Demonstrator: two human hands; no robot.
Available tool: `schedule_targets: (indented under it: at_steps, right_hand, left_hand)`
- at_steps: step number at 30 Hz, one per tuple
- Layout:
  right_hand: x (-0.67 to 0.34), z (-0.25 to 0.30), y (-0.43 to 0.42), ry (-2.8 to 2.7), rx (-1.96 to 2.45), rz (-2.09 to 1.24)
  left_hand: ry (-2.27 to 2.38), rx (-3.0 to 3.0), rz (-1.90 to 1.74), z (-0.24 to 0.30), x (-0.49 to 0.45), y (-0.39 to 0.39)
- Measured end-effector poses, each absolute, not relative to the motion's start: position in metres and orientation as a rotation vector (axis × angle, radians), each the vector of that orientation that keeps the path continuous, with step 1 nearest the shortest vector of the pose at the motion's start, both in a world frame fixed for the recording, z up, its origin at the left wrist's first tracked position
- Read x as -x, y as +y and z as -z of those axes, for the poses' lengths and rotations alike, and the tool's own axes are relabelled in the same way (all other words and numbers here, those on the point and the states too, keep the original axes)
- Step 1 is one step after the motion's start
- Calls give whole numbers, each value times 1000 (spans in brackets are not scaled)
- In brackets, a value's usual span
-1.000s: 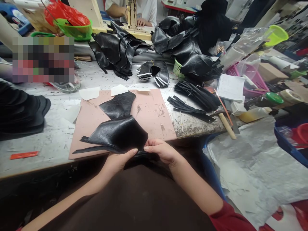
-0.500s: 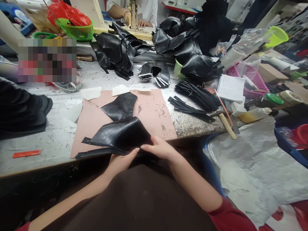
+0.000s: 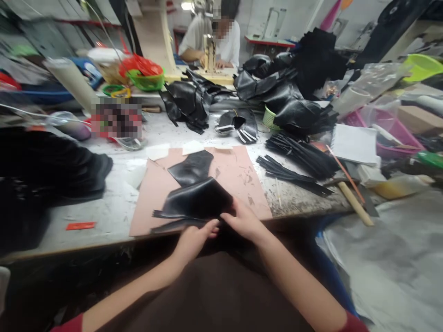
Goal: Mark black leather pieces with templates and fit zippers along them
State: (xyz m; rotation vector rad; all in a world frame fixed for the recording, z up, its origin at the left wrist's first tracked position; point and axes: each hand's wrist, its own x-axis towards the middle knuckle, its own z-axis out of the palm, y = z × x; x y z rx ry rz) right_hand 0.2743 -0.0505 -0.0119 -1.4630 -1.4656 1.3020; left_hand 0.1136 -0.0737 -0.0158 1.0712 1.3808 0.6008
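A shiny black leather piece (image 3: pixel 197 200) lies at the front edge of the pink board, with a zipper along its lower side. My right hand (image 3: pixel 244 220) grips its right corner, thumb on top. Just left of it, my left hand (image 3: pixel 196 240) is closed with curled fingers by the board's front edge; blur hides what its fingertips hold. Under the leather's lower edge runs the loose black zipper tape (image 3: pixel 180 224). Behind it, a second black leather piece (image 3: pixel 194 168) rests flat on the pink board (image 3: pixel 258 193).
Stacked black pieces (image 3: pixel 76 166) stand at left, near an orange strip (image 3: pixel 80 226). Bundled black zippers (image 3: pixel 297 154), a notebook (image 3: pixel 355 143) and a hammer (image 3: pixel 356 203) lie at right. More leather parts (image 3: pixel 187 101) are heaped behind, before a person (image 3: pixel 226 41) at a sewing machine.
The camera view has tilted up and shifted left. My left hand has drawn back from the leather's lower edge, its fingers now curled. My right hand keeps its grip on the corner.
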Motion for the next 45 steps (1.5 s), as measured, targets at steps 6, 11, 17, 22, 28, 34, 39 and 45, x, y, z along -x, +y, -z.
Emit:
schedule_targets:
  at_steps: [6, 11, 17, 22, 28, 34, 39, 45]
  right_hand:
    - [-291, 16, -19, -1796, 1648, -1151]
    - [-290, 14, -19, -1875, 1723, -1060]
    - [-285, 27, -46, -1954, 1557, -98]
    - [-275, 43, -70, -2123, 1336, 81]
    - [-312, 35, -53, -1878, 1643, -132]
    - [-387, 32, -23, -1511, 2466, -326]
    - [-403, 26, -22, -1558, 2522, -509]
    - [-358, -4, -50, -1398, 1785, -628]
  left_hand:
    - [967, -2230, -375, 14, -108, -78]
    - [878, -2995, -347, 16, -110, -62]
    - [899, -3204, -257, 35, -112, -56]
    - [851, -3271, -429, 34, -114, -53]
    - [871, -3194, -685, 40, -112, -47]
    - [769, -3128, -859, 43, -106, -50]
    - [773, -3173, -866, 45, -103, -52]
    - [779, -3206, -910, 46, -107, -53]
